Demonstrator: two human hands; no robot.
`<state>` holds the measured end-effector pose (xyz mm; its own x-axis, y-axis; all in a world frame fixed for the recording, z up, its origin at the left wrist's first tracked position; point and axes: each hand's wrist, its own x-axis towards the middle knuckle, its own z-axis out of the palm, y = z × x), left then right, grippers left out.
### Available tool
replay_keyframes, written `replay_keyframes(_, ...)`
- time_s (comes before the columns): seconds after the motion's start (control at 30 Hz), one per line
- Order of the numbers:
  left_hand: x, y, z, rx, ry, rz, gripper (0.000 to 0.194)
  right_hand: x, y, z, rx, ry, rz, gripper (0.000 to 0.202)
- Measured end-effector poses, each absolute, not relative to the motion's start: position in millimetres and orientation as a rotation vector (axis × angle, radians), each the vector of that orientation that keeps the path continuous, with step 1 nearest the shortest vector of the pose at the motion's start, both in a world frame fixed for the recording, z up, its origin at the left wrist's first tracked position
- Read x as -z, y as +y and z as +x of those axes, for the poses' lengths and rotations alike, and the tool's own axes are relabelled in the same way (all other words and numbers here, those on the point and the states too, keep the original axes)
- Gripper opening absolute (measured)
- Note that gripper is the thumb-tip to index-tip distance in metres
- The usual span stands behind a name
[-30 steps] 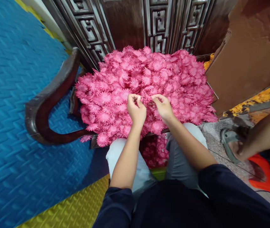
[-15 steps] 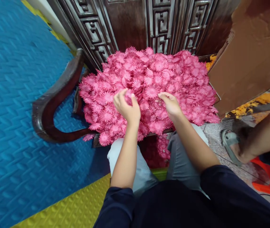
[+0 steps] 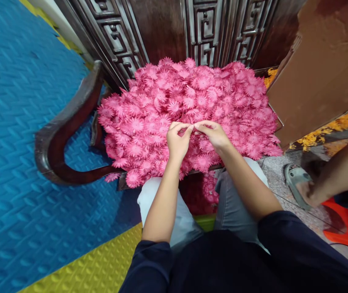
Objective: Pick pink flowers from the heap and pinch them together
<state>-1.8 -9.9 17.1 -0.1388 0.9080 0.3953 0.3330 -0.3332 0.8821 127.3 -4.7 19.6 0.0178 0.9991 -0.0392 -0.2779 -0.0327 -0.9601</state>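
A large heap of pink artificial flower heads [image 3: 143, 108] with thin, pointed petals lies in front of me. Over its front middle, my left hand [image 3: 178, 141] has thumb and fingers pinched together. My right hand [image 3: 215, 135] pinches too, its fingertips meeting those of the left. Whatever is between the fingertips is too small or hidden to name. More pink flowers [image 3: 210, 187] show lower down, between my knees.
A carved dark wood panel [image 3: 164, 32] stands behind the heap. At the left a curved wooden armrest [image 3: 51, 150] rises over blue mat [image 3: 5, 162]. Brown cardboard [image 3: 320, 73] leans at the right, near orange flowers [image 3: 333, 128] and another person's leg [image 3: 342, 171].
Both hands have come together: the left moved right, and the right shifted slightly left. A pink piece that showed at my left fingers is now out of sight.
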Motion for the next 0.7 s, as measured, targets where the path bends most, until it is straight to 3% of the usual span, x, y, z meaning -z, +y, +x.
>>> replay_keyframes(0.43, -17.6, -6.1, -7.7, -1.458, 1.359, 1.564, 0.015, -22.9, -7.0, 129.6, -1.395, -1.023, -1.035, 0.022)
replay_keyframes(0.7, -18.4, -4.3, -10.8, -1.423, 1.227, 1.507, 0.012, -31.0, -10.0, 132.6, -1.525, -0.902, -1.023, 0.038)
